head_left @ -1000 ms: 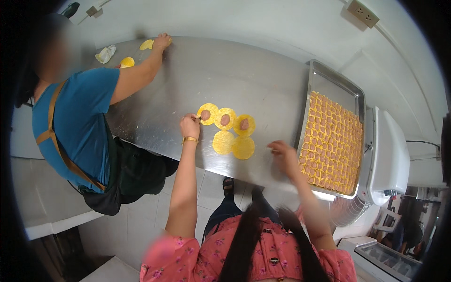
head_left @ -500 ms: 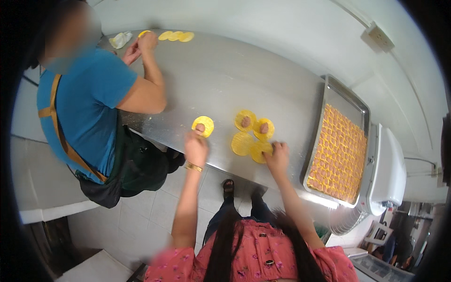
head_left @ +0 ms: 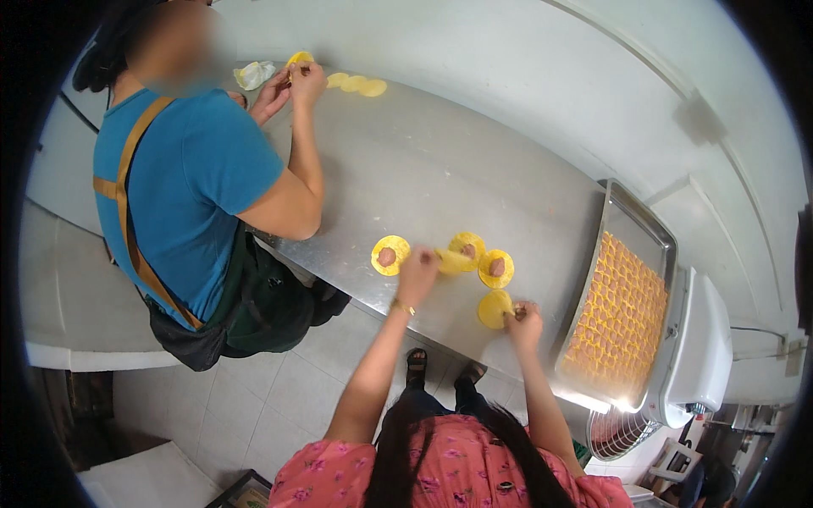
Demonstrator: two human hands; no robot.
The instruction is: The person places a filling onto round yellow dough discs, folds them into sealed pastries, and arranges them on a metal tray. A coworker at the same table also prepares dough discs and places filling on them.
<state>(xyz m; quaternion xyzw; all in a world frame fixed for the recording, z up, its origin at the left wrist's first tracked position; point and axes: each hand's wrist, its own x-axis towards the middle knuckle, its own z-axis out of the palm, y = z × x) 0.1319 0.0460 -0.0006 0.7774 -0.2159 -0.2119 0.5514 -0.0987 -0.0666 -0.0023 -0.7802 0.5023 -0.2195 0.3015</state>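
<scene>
My left hand (head_left: 418, 278) pinches a thin round yellow wrapper (head_left: 456, 261), lifted at its edge and smeared by motion. It partly covers a wrapper topped with a pinkish-brown lump of filling (head_left: 467, 251). Left of this hand lies another yellow wrapper with filling (head_left: 389, 256). A third filled wrapper (head_left: 496, 268) sits just right of the lifted one. Nearer me, my right hand (head_left: 525, 325) is closed at the right edge of a plain yellow wrapper (head_left: 494, 310), its fingertips gripping the rim.
A metal tray (head_left: 579, 313) packed with rows of yellow-wrapped pieces stands on the steel table (head_left: 406, 161) at right, beside a white machine (head_left: 710, 347). At left a co-worker in a blue shirt (head_left: 190, 161) handles a yellow wrapper near several others (head_left: 364, 85) and a crumpled white bag (head_left: 253, 75).
My left hand has let go of the filling on the left wrapper, moved right and picked up a plain wrapper. My right hand stays at its wrapper's edge. The whole view has shifted somewhat.
</scene>
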